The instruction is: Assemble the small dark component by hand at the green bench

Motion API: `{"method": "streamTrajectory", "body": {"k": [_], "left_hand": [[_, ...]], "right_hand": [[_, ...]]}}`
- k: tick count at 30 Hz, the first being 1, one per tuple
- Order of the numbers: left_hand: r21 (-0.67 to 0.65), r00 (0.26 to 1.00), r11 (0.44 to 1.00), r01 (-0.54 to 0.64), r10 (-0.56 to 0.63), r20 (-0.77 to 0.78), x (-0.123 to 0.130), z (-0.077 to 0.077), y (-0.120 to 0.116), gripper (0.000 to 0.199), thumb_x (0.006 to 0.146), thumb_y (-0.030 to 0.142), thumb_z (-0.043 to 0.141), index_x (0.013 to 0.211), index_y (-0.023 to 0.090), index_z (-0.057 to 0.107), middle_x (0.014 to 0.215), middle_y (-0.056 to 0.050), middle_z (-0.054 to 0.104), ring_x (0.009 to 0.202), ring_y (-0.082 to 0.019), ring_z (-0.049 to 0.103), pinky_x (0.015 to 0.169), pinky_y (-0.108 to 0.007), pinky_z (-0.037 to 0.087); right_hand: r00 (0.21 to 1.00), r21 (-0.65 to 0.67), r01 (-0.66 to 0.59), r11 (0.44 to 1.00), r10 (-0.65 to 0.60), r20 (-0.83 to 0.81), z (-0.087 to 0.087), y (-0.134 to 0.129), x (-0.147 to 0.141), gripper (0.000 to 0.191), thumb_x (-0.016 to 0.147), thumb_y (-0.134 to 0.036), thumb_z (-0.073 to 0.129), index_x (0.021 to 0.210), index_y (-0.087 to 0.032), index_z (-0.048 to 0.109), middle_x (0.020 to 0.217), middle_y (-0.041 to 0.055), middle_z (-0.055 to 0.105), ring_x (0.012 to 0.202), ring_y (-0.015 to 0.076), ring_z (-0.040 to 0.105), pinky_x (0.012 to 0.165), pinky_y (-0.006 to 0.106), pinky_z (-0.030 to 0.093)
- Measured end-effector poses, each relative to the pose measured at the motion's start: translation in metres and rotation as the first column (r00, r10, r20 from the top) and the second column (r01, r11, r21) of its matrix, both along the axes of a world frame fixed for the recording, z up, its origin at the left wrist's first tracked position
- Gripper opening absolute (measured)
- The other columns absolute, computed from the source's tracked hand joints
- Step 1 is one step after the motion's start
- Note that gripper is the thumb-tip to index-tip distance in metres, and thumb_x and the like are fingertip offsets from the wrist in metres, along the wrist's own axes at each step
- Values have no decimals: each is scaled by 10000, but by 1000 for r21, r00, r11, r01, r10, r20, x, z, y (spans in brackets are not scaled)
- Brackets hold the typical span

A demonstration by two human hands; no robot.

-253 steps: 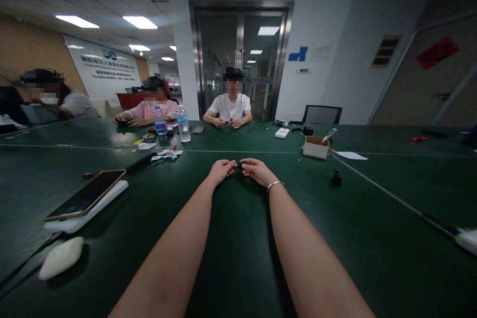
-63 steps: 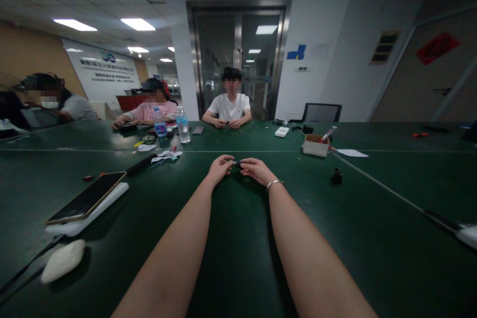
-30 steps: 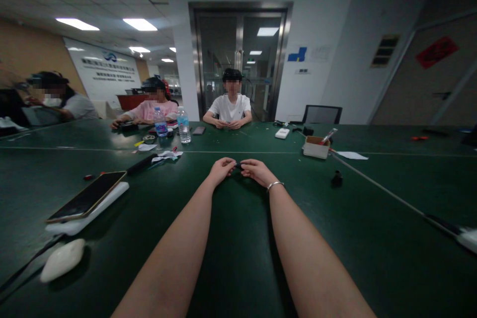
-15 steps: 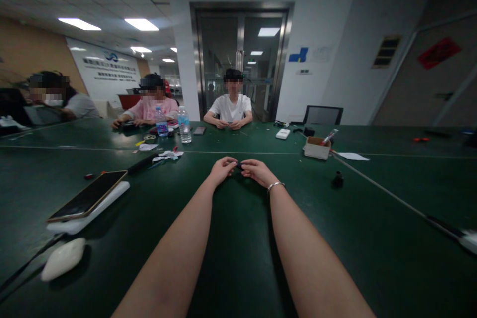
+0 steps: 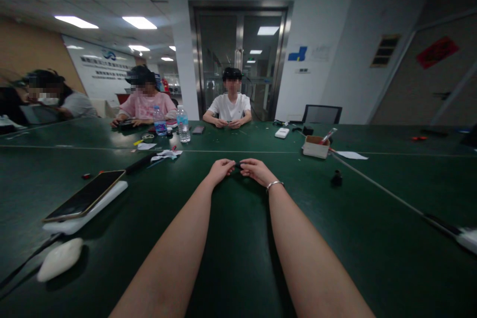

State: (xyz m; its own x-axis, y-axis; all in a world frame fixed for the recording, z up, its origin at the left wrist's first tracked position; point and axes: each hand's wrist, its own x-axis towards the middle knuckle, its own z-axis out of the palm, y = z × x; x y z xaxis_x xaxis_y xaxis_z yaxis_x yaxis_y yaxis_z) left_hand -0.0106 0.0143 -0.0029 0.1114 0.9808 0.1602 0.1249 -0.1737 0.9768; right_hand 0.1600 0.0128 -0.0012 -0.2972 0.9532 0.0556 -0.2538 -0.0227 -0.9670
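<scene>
Both my arms stretch forward over the dark green table (image 5: pixel 238 248). A small black object (image 5: pixel 237 165) is pinched between my two hands; its kind is too small to tell. My left hand (image 5: pixel 221 171) holds its left end with thumb and fingertips. On the other end, my right hand (image 5: pixel 257 171), with a silver bangle (image 5: pixel 275 185) at the wrist, has its fingers closed. Part of the object is hidden behind the fingertips.
Left of my arms, a phone (image 5: pixel 87 196) lies on a white box (image 5: pixel 89 213), near a white mouse-shaped object (image 5: pixel 60 259). Bottles (image 5: pixel 183 124) stand farther back. A small box (image 5: pixel 315 147) and a black piece (image 5: pixel 337 178) are on the right. Several people sit across the table.
My hands keep nearly the same pose around the small black object. The view has shifted slightly, and a person in pink at the left has moved their head.
</scene>
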Motion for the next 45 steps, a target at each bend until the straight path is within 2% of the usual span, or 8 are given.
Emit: {"method": "streamTrajectory", "body": {"k": [8, 16, 28, 32, 38, 45], "left_hand": [[10, 998, 1000, -12, 12, -60, -2, -6, 6, 393, 737, 493, 563, 760, 105, 622, 617, -18, 576, 517, -75, 481, 512, -206, 398], [15, 1000, 1000, -24, 23, 12, 2, -2, 1, 271, 751, 354, 588, 885, 119, 617, 699, -26, 607, 551, -70, 506, 506, -187, 403], [0, 1000, 1000, 23, -23, -10, -1, 3, -5, 267, 747, 312, 599, 928, 121, 641, 741, -45, 631, 605, -79, 528, 546, -188, 412], [8, 1000, 1000, 16, -16, -16, -2, 0, -2, 305, 728, 373, 612, 888, 116, 648, 717, -45, 629, 599, -87, 525, 547, -200, 412], [31, 998, 999, 7, -5, -57, -2, -8, 6, 415, 757, 505, 528, 770, 103, 632, 637, -31, 595, 523, -83, 492, 518, -213, 404], [16, 998, 999, -43, 43, -43, 1, -7, 6, 501, 759, 582, 476, 683, 106, 615, 567, -41, 568, 472, -82, 459, 464, -208, 370]], "right_hand": [[1000, 9, -4, 1000, 4, 4, 1, -1, 0, 180, 699, -49, 667, 860, -112, 618, 640, 30, 651, 542, 100, 627, 513, 185, 517], [1000, 4, 3, 1000, -3, 17, 2, -3, -1, 192, 705, -40, 653, 878, -104, 603, 619, 26, 642, 540, 98, 627, 510, 172, 504], [1000, 13, -2, 1000, 2, 4, 1, -2, 0, 198, 716, -42, 642, 901, -107, 622, 637, 33, 648, 538, 97, 622, 512, 180, 510], [1000, 25, -11, 1000, 11, 11, 0, -1, 0, 194, 709, -47, 650, 889, -114, 627, 663, 37, 658, 548, 97, 625, 521, 182, 515], [1000, 36, -22, 999, 21, 10, 0, -2, 0, 211, 705, -41, 642, 901, -115, 618, 672, 31, 655, 550, 92, 626, 527, 180, 515], [1000, 42, -18, 999, 17, 8, -1, -1, 0, 252, 669, -38, 664, 882, -139, 575, 669, 7, 635, 565, 116, 647, 539, 209, 531]]}}
